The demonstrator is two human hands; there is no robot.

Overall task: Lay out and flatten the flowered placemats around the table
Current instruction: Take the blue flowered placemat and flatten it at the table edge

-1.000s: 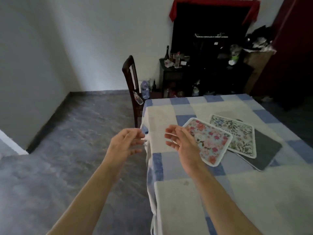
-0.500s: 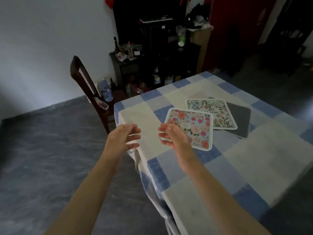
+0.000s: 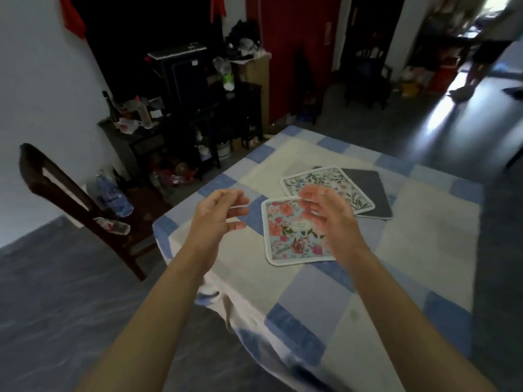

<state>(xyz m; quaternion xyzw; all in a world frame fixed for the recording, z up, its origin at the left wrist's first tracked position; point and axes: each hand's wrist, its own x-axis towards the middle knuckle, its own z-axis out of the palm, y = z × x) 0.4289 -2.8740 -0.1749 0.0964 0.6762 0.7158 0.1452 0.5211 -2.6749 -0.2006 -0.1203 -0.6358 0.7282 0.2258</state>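
Observation:
A rose-patterned placemat (image 3: 288, 236) lies flat on the blue-and-cream checked tablecloth (image 3: 424, 250). Behind it a leaf-and-flower placemat (image 3: 325, 179) overlaps a dark grey mat (image 3: 373, 193). My left hand (image 3: 218, 219) hovers above the table's left corner, fingers apart and empty. My right hand (image 3: 328, 216) is raised over the rose placemat's right half, fingers spread, holding nothing, and it hides part of both flowered mats.
A dark wooden chair (image 3: 70, 205) stands left of the table, with a plastic bottle (image 3: 113, 193) behind it. A cluttered dark cabinet (image 3: 184, 114) is against the back wall. A person's legs (image 3: 475, 69) show at the far right.
The camera has swung right and closer to the table. Both hands have moved forward over the table, the right one now above the rose placemat.

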